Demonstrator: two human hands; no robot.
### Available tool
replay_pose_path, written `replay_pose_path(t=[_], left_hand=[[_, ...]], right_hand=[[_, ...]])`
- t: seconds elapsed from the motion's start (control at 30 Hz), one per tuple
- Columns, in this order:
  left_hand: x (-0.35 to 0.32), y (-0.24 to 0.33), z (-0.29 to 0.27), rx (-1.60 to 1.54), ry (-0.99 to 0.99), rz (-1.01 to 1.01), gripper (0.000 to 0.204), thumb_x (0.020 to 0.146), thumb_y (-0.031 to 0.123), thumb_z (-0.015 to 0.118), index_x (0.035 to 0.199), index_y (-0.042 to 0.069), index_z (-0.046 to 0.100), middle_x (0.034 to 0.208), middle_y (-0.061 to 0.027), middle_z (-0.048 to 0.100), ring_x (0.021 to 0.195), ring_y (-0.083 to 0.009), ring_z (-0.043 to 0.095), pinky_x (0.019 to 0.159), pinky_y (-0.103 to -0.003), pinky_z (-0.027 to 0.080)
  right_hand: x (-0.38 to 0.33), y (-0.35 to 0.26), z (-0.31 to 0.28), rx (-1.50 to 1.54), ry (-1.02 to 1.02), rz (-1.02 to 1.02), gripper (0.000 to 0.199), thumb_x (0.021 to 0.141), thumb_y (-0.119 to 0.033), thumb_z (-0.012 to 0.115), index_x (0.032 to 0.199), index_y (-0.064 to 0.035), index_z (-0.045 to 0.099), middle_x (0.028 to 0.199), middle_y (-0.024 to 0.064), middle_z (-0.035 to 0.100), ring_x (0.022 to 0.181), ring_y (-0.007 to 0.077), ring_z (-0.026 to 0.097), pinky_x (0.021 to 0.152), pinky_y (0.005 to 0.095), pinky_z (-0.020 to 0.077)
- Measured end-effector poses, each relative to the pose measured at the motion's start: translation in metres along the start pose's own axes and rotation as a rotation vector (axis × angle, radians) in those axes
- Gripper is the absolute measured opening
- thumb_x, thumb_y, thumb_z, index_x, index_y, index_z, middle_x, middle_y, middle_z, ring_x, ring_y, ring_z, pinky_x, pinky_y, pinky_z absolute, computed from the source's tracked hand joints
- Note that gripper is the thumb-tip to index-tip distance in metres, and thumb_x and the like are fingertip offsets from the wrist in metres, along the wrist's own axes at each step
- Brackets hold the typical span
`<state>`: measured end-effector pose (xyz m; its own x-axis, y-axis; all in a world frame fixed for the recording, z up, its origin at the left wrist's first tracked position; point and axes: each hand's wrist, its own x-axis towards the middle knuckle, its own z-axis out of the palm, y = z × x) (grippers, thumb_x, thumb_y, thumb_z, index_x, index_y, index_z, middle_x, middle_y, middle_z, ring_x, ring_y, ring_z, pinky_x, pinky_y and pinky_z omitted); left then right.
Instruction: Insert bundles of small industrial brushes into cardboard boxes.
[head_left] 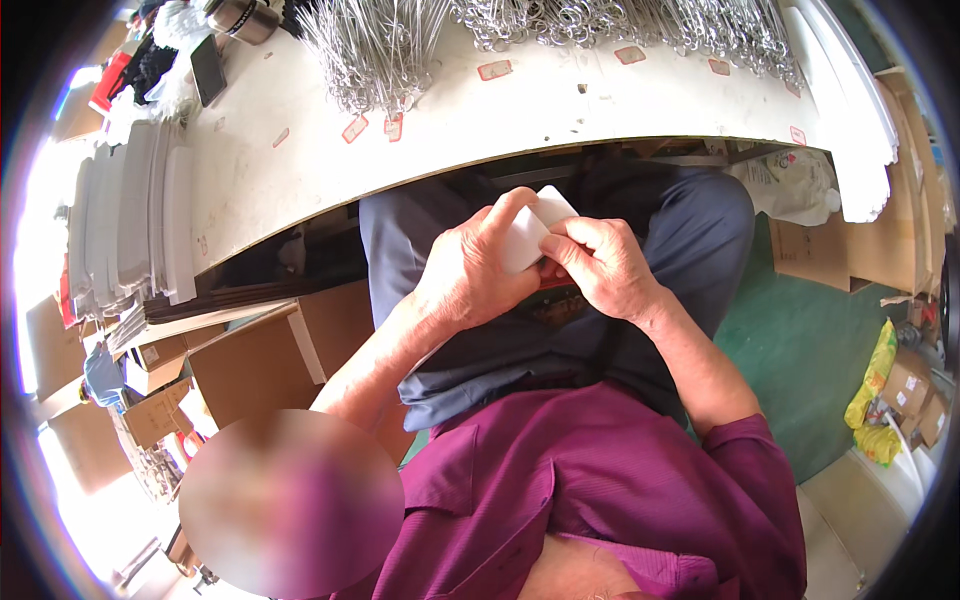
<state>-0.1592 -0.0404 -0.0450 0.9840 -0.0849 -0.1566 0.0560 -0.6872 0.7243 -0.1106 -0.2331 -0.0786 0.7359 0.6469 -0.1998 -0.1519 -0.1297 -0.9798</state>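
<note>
Over my lap, just in front of the table edge, both hands hold small white cards [524, 241] with rounded corners. They look like a thin stack, with one piece [554, 204] sticking out past the others at the far end. My left hand [468, 268] is closed round the left side, its index finger bent over the far edge. On the right side, the thumb and fingers of my right hand [607, 270] pinch the near right corner. The fingers beneath the cards are mostly hidden, and how many cards there are I cannot tell.
Bundles of metal wire hooks [375, 45] lie along the back of the white table [480, 125]. Stacked white strips [130, 215] stand at its left end, more white sheets [850, 120] at its right. A phone [208, 71] lies far left. Cardboard boxes [255, 360] flank my legs.
</note>
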Motion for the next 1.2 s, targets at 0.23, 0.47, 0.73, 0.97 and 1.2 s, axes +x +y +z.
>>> replay_pose_path(t=[0.23, 0.47, 0.73, 0.97, 1.2], left_hand=[[0.000, 0.001, 0.005, 0.002, 0.033, 0.020, 0.056, 0.076, 0.010, 0.078, 0.127, 0.013, 0.056, 0.108, -0.0188, 0.071, 0.097, -0.0378, 0.072, 0.083, -0.042, 0.059], [-0.007, -0.008, 0.009, -0.091, 0.064, 0.031, 0.063, 0.080, 0.015, 0.079, 0.135, 0.011, 0.050, 0.108, -0.0213, 0.070, 0.098, -0.0420, 0.072, 0.081, -0.045, 0.060], [-0.012, -0.014, 0.019, 0.082, 0.138, -0.042, 0.068, 0.080, 0.026, 0.082, 0.135, 0.003, 0.049, 0.107, -0.0227, 0.071, 0.099, -0.0406, 0.071, 0.084, -0.046, 0.059], [-0.015, -0.013, 0.020, 0.026, 0.103, -0.046, 0.063, 0.080, 0.029, 0.083, 0.129, 0.003, 0.054, 0.111, -0.0209, 0.070, 0.102, -0.0392, 0.070, 0.085, -0.045, 0.058], [-0.017, -0.005, 0.016, 0.051, 0.115, -0.040, 0.041, 0.080, 0.013, 0.072, 0.115, 0.004, 0.054, 0.102, -0.0219, 0.069, 0.089, -0.0441, 0.070, 0.075, -0.050, 0.059]], right_hand=[[-0.005, 0.009, 0.020, 0.173, 0.327, -0.160, 0.030, 0.098, -0.012, 0.072, 0.123, 0.0020, 0.064, 0.092, 0.0134, 0.076, 0.086, 0.0135, 0.072, 0.074, 0.0307, 0.0573], [-0.001, 0.006, 0.020, -0.577, 0.359, -0.486, 0.027, 0.100, -0.018, 0.068, 0.118, 0.0030, 0.068, 0.085, 0.0181, 0.073, 0.073, 0.0317, 0.072, 0.064, 0.0329, 0.0555], [0.008, -0.002, 0.021, -0.083, 0.243, -0.113, 0.021, 0.099, -0.013, 0.071, 0.111, 0.0035, 0.073, 0.083, 0.0053, 0.075, 0.077, 0.0045, 0.066, 0.065, 0.0226, 0.0539], [0.008, 0.002, 0.027, 0.016, 0.329, -0.077, 0.012, 0.096, -0.008, 0.072, 0.100, 0.0035, 0.070, 0.084, 0.0095, 0.076, 0.069, 0.0095, 0.069, 0.062, 0.0255, 0.0557], [0.010, -0.004, 0.013, 0.260, 0.251, 0.141, 0.014, 0.097, -0.013, 0.073, 0.092, 0.0001, 0.072, 0.071, 0.0006, 0.068, 0.056, 0.0025, 0.057, 0.049, 0.0215, 0.0452]])
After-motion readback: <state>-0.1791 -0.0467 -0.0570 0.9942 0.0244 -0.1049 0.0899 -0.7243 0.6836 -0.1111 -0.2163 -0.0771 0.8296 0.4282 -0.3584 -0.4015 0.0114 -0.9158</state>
